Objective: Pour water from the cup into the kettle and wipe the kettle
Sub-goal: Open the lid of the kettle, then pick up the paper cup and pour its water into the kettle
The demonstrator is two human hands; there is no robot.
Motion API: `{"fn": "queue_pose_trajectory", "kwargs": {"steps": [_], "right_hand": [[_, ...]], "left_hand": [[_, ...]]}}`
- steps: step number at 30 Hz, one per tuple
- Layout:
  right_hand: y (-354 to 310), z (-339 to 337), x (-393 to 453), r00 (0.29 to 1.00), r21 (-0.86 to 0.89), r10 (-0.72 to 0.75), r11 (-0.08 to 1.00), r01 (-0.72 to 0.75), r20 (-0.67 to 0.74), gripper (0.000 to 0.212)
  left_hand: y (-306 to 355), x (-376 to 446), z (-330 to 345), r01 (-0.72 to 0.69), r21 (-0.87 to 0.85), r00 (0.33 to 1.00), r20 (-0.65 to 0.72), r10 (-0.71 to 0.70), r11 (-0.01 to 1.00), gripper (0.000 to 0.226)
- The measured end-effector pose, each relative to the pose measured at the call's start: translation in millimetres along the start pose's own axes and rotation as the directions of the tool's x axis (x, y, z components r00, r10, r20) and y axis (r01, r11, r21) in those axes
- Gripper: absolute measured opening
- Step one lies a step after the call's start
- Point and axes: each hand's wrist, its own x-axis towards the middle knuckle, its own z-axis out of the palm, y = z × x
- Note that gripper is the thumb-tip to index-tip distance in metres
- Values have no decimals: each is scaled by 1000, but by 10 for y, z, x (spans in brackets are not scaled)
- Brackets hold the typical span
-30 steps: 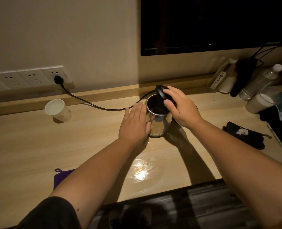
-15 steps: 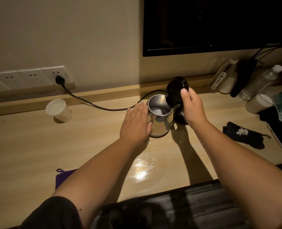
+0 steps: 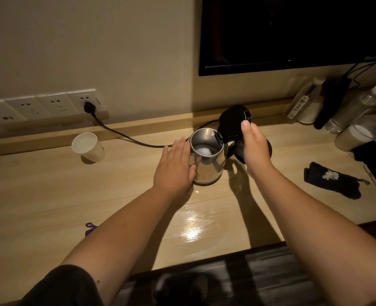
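Lid [image 3: 233,123]: stands raised behind the kettle [image 3: 208,157]; I keep it up.
Left hand [image 3: 174,167]: flat, released, steadying the kettle's side.
Right hand [image 3: 254,149]: fingertips propping the lid; grasp unclear.
Cup [image 3: 88,146]: left of the kettle; I fetch it next.

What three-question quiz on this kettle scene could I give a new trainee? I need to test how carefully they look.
1. True or false: the black hinged lid of the shiny steel kettle is closed.
2. Which hand rests flat against the kettle's side: A left hand, B right hand?
3. Fill in: the white paper cup stands on the light wooden counter to the kettle's ____.

Key: 1 false; 2 A; 3 left.
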Motion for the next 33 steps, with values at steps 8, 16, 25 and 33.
{"fn": "queue_pose_trajectory", "kwargs": {"steps": [8,16,25,33], "right_hand": [[-10,33,-39,999,-1,-30,1000,30,-13,28],[200,-64,-275,989,-33,-9,999,4,-150,51],[437,780,-936,922,-552,-248,743,378,297,37],[92,1977,-1096,723,-607,-216,419,675,656,54]], "left_hand": [[-127,-25,-134,0,-41,1000,-8,-1,999,59],[-262,-196,-329,40,-15,999,-25,-40,999,55],[-871,-715,-518,193,72,981,-24,-192,979,51],[-1846,-1204,-482,344,170,939,-41,-342,923,49]]}}
